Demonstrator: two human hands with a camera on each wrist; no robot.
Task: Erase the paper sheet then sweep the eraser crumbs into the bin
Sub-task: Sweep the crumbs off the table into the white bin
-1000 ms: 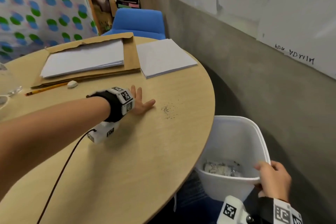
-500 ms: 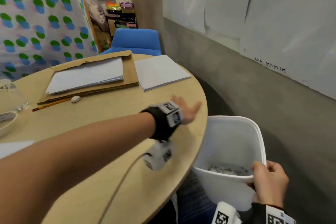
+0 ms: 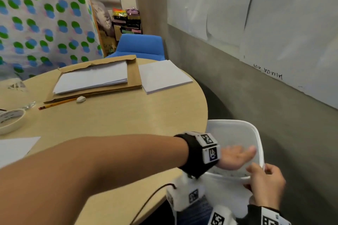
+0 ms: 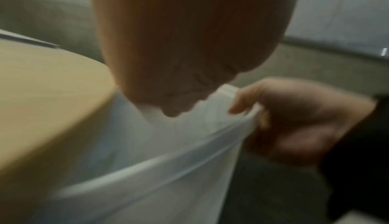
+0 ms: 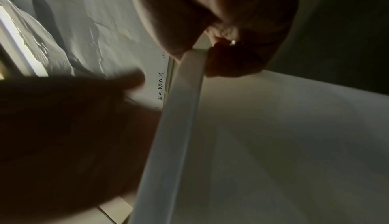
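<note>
Left hand over bin, beside round wooden bench in a grey-walled room.

Left hand, fingers straight and relaxed, has moved off the bench edge to above the white bin mouth. Right hand grips the bin's near rim. Bin opening faces up. Eraser lies beside the pencil, which lies left to right.

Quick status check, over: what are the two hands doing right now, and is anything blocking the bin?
Left hand open, fingers out over the white bin. Right hand gripping the bin's near rim, bin at the table edge. Nothing blocking the bin mouth.
</note>
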